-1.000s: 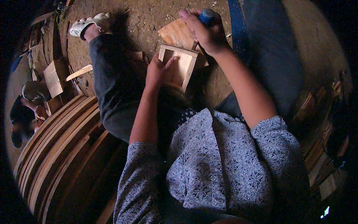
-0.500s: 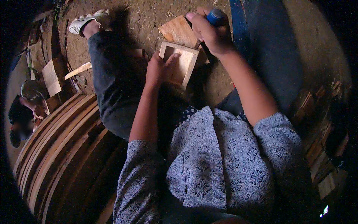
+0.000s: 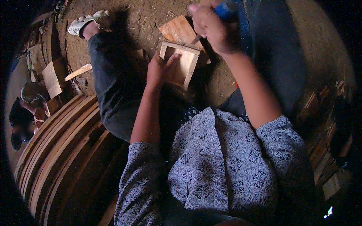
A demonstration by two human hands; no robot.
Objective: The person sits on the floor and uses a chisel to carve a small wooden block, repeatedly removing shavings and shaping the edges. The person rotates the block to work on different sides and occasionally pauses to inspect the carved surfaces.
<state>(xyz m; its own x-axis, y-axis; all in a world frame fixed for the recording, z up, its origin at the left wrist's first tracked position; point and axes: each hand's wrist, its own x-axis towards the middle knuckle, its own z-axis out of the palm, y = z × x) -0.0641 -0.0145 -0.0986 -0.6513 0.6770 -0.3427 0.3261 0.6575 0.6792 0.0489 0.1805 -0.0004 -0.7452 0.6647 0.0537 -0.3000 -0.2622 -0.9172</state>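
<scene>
1. Left hand (image 3: 156,70) clamped on left side of shallow pale-wood rectangular box (image 3: 182,67), thumb inside.
2. Box overlaps near edge of flat orange-brown wooden board (image 3: 179,30); long axis roughly fore-aft.
3. Right hand (image 3: 215,32), blurred, wrapped round blue-handled metal tool (image 3: 226,10), nearest box's far-right corner.

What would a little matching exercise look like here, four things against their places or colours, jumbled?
1. Shallow wooden box
2. Blue-handled tool
3. Shoe
4. Long boards

A. White, near the picture's top left
B. Held in the right hand
C. At the picture's lower left
D. Held in the left hand

Pairs: 1-D, 2-B, 3-A, 4-C
</scene>
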